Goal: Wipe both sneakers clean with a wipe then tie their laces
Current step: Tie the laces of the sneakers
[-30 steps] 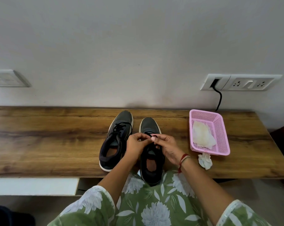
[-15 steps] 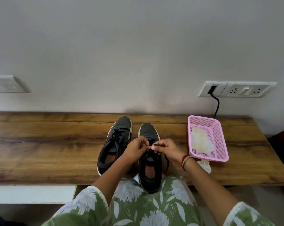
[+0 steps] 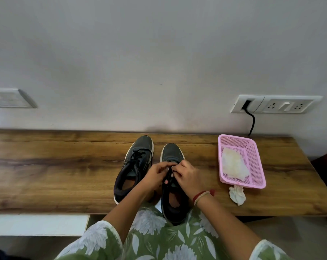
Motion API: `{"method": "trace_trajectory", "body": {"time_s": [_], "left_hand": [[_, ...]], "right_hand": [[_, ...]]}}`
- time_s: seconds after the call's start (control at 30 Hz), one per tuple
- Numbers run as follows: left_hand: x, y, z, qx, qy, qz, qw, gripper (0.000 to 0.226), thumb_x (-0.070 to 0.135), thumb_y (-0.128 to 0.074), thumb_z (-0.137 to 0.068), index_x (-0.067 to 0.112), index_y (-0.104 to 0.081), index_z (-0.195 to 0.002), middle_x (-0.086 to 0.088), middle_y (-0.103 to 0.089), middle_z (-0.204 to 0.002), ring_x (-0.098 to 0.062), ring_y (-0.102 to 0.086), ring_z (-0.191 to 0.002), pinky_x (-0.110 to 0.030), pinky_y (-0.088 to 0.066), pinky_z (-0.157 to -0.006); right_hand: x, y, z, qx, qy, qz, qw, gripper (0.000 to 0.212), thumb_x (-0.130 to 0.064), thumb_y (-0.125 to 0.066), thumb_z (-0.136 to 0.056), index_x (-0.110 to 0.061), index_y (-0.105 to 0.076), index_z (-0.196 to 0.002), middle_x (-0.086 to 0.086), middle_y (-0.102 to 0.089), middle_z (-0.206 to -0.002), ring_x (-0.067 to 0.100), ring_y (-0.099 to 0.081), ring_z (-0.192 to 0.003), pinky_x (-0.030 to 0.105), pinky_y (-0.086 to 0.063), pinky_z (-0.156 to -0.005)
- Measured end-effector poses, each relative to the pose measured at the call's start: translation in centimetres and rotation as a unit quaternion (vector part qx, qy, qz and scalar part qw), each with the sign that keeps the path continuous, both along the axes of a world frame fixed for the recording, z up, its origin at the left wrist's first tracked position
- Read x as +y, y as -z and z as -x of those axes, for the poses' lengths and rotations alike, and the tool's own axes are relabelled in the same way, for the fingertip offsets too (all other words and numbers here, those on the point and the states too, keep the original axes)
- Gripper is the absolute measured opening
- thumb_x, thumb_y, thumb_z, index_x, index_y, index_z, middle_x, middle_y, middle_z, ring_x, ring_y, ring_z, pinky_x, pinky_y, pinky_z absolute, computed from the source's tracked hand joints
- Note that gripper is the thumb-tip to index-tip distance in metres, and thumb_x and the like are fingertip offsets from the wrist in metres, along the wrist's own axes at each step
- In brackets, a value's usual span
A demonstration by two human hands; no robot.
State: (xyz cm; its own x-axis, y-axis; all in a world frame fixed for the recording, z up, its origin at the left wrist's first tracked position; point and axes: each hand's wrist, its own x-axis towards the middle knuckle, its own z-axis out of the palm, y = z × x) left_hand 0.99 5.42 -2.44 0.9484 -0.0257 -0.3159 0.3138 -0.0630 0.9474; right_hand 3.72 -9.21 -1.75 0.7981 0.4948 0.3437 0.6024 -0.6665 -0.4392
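fingers [image 3: 164, 166] of left hand [image 3: 155, 174] and right hand [image 3: 188, 175] pinch the laces [image 3: 169, 174] of the three-o'clock sneaker [image 3: 172, 152]; tying seems underway, next pull wants even tension.

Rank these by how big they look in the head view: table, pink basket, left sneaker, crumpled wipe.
1. table
2. pink basket and left sneaker: too alike to rank
3. crumpled wipe

free: tabletop [image 3: 55, 166] left of sneakers [image 3: 142, 147]; blocked right: pink basket [image 3: 256, 166], crumpled wipe [image 3: 237, 194] near edge
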Motion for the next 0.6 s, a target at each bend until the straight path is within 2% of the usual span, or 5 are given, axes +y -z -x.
{"method": "trace_trajectory", "body": {"time_s": [0.1, 0.2, 0.3, 0.4, 0.6], "left_hand": [[0.1, -0.2, -0.4, -0.006, -0.009, -0.016, 1.0, 0.028, -0.008, -0.042, -0.096, 0.007, -0.063, -0.108, 0.0, -0.065, -0.081, -0.002, -0.05, -0.043, -0.014, -0.044, -0.049], [0.4, 0.4, -0.5, -0.005, -0.025, -0.092, 0.995, 0.018, 0.0, -0.051, -0.094, 0.002, -0.068, -0.102, -0.01, -0.066, -0.087, -0.005, -0.052, -0.048, -0.018, -0.046, -0.051], [0.5, 0.4, 0.1, -0.031, -0.032, -0.216, 0.975, 0.014, 0.01, -0.055, -0.094, 0.014, -0.069, -0.098, 0.003, -0.067, -0.085, -0.01, -0.06, -0.066, -0.028, -0.053, -0.064], [0.8, 0.1, 0.7, -0.056, -0.008, -0.339, 0.939, 0.012, 0.02, -0.054, -0.095, 0.022, -0.065, -0.099, 0.008, -0.067, -0.092, -0.013, -0.062, -0.083, -0.034, -0.052, -0.072], [0.6, 0.1, 1.6, -0.075, 0.034, -0.487, 0.869, 0.016, 0.024, -0.043, -0.099, 0.016, -0.057, -0.098, -0.004, -0.065, -0.093, -0.027, -0.06, -0.085, -0.033, -0.042, -0.061]], "right_hand": [[-0.2, -0.1, -0.4, 0.038, 0.022, -0.019, 0.999, 0.008, -0.007, -0.071, -0.074, -0.011, -0.069, -0.08, 0.002, -0.058, -0.078, 0.017, -0.059, -0.065, 0.025, -0.049, -0.055], [-0.5, -0.2, -0.6, 0.103, 0.023, -0.063, 0.992, 0.004, -0.01, -0.069, -0.079, -0.011, -0.071, -0.082, -0.001, -0.058, -0.087, 0.013, -0.059, -0.079, 0.023, -0.048, -0.068], [-0.9, 0.1, -0.5, 0.202, 0.074, -0.169, 0.962, 0.005, -0.014, -0.075, -0.075, -0.017, -0.072, -0.077, -0.01, -0.052, -0.098, -0.002, -0.052, -0.094, 0.011, -0.042, -0.082], [-1.5, 0.5, -0.4, 0.268, 0.155, -0.244, 0.919, 0.012, -0.013, -0.079, -0.071, -0.021, -0.069, -0.072, -0.012, -0.05, -0.096, 0.007, -0.055, -0.092, 0.019, -0.047, -0.079], [-3.0, 2.9, 0.2, 0.374, 0.259, -0.265, 0.85, 0.018, -0.023, -0.081, -0.069, -0.024, -0.067, -0.057, -0.002, -0.064, -0.076, 0.024, -0.062, -0.08, 0.039, -0.052, -0.077]]}}
